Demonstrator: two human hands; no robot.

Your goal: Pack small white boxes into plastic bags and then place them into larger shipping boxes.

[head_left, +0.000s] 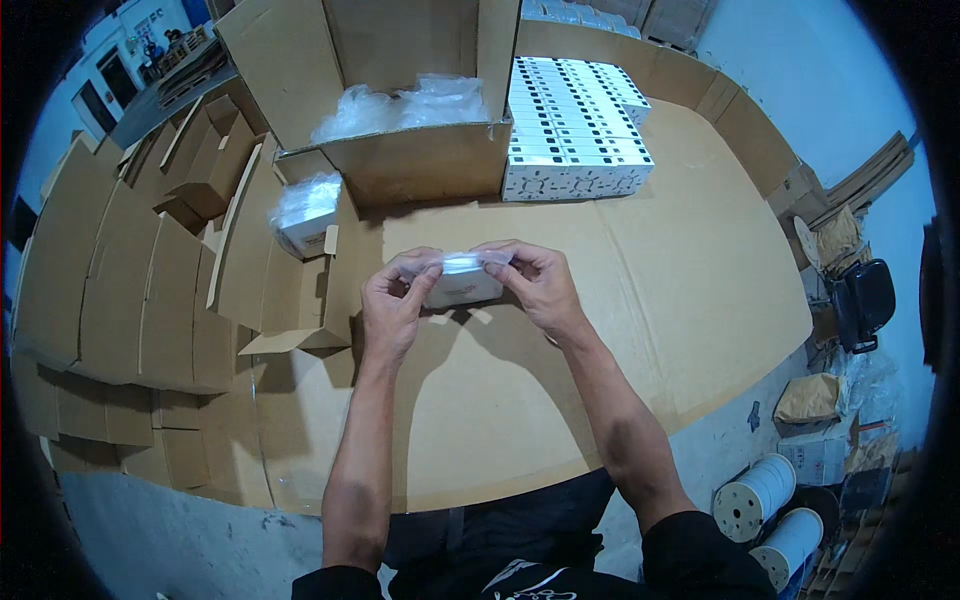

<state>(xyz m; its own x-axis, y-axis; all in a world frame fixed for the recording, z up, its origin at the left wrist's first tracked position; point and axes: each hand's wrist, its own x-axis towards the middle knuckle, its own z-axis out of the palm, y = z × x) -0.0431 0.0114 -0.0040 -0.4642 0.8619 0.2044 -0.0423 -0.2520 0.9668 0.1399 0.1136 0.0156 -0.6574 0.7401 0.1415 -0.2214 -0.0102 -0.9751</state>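
Over the middle of the cardboard-covered table I hold a small white box (464,289) in a clear plastic bag (461,262). My left hand (393,295) is closed, thumb and fingers pinching the bag's top edge at its left end. At the right end, my right hand (545,288) pinches the same edge. The box hangs between both hands, its broad face toward me; I cannot tell whether its lower edge touches the table. To the left of my hands, an open brown carton (327,292) contains bagged white boxes (306,213) at its far end.
A large open carton (425,163) full of clear plastic bags (405,108) stands beyond my hands. White boxes (580,178) are stacked in rows at its right. Several empty brown cartons (120,290) crowd the left side. Cable spools (757,500) lie on the floor at lower right.
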